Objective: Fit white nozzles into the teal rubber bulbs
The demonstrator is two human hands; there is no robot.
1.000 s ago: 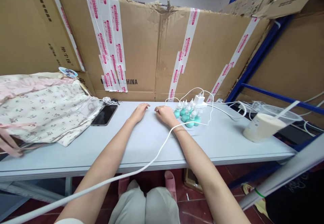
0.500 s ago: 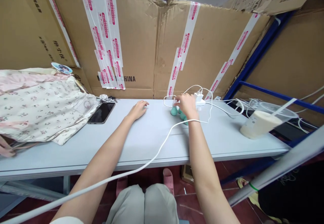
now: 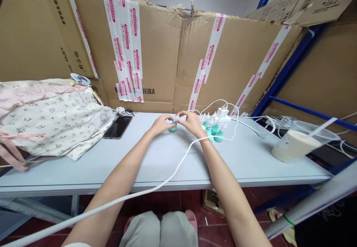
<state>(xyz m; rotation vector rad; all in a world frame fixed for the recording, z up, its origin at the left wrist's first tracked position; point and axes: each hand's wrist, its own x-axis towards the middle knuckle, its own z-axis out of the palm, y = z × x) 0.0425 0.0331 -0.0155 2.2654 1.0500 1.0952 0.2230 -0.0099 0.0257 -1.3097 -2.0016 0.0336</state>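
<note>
A small teal dropper bottle with a pale tip stands on the table between my hands. My left hand has its thumb and fingers curled round the bottle's left side. From the right, my right hand pinches the bottle's tip between thumb and fingers, which partly cover it. Just right of that hand is a cluster of several similar teal bottles with whitish pointed tops. My right wrist hides part of the cluster, and a white cable passes in front of it.
A white charger with looping cables sits behind the bottles. To the left lie a phone and a floral fabric bag. At right stands a plastic cup of pale drink. A white cable crosses above my forearms. Taped cardboard walls the back.
My right hand has moved left from the cluster with a bottle, and my left hand has come right to meet it. The camera view has shifted slightly.
</note>
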